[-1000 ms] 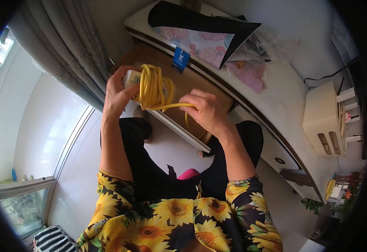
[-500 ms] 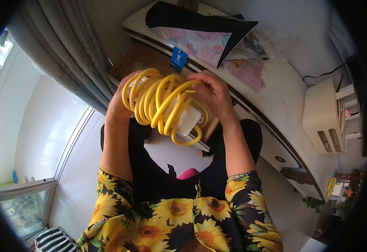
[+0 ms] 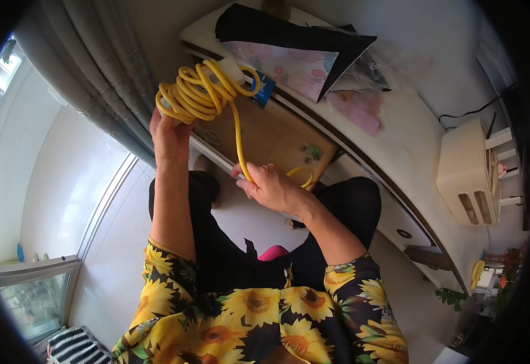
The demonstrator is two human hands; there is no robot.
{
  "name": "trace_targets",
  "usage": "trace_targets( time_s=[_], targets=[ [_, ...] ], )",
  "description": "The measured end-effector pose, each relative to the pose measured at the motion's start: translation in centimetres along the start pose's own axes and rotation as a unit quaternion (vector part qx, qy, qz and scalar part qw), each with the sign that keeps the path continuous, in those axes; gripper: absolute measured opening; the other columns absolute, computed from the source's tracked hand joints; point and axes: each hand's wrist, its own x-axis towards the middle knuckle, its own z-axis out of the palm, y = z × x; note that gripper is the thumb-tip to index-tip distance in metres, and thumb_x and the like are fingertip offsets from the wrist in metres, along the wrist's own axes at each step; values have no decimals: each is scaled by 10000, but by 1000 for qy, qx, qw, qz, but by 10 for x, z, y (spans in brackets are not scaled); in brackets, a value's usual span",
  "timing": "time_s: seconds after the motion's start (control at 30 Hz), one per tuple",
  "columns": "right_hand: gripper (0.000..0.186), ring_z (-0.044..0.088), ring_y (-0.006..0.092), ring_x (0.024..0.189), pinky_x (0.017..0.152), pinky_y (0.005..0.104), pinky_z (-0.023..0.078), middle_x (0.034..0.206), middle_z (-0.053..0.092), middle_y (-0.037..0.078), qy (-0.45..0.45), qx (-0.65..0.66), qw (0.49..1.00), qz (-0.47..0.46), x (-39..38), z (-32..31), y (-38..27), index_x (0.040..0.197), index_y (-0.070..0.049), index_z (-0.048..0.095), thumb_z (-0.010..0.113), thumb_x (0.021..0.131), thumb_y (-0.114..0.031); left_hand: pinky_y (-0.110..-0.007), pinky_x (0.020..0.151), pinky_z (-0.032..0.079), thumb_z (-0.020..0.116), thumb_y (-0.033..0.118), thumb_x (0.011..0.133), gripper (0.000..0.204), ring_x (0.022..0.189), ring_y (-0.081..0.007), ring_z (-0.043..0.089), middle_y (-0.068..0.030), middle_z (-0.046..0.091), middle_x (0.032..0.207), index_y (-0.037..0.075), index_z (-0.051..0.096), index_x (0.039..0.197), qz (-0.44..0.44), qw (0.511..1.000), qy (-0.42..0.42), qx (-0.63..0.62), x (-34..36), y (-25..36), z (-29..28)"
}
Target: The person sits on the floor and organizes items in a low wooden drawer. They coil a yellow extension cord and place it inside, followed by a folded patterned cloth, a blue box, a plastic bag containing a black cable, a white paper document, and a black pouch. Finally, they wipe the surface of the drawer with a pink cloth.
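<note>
A bundle of yellow cable hangs in loose loops above an open drawer. My left hand is closed round its underside and holds it up. Part of a white block shows behind the upper loops; its kind is hard to make out. One strand runs down from the bundle to my right hand, which is closed on it. A short curved end of the strand sticks out past that hand on the right, over the drawer.
A white cabinet top carries a black and floral cloth, clear plastic wrapping and a cream box-shaped holder. A blue card stands by the drawer's far edge. Grey curtains hang at the left.
My left hand has lifted the cable bundle up and to the left. My right hand has come down from the bundle, drawing one strand out toward me. More of the drawer's inside shows.
</note>
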Motion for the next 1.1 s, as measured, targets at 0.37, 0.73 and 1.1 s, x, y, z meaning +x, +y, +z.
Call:
trace_targets(
  time_s=[0.37,0.73,1.1],
  targets=[
    [140,611,248,611,536,321,469,693,613,105,172,-143,958,-181,16,-50,-38,823,-24,604,710,790,-108,-243,684,481,642,144,679,395,770,-153,599,-88,610,877,5,602,1046,64,930,-102,348,-13,28,16],
    [153,544,40,649,585,202,455,683,592,-23,116,-23,981,-155,47,-86,-74,842,-22,608,709,823,-135,-302,820,541,733,243,776,502,890,-182,653,-129,647,1033,-22,557,1164,-69,942,-327,-14,-9,34,6],
    [259,463,52,497,460,201,371,616,487,-9,13,136,991,-10,16,-72,-90,1009,-30,541,453,991,-273,-475,1040,416,610,308,869,485,1177,-272,543,-124,566,1258,48,518,1267,-63,889,-235,-389,-17,48,12]
  ],
)
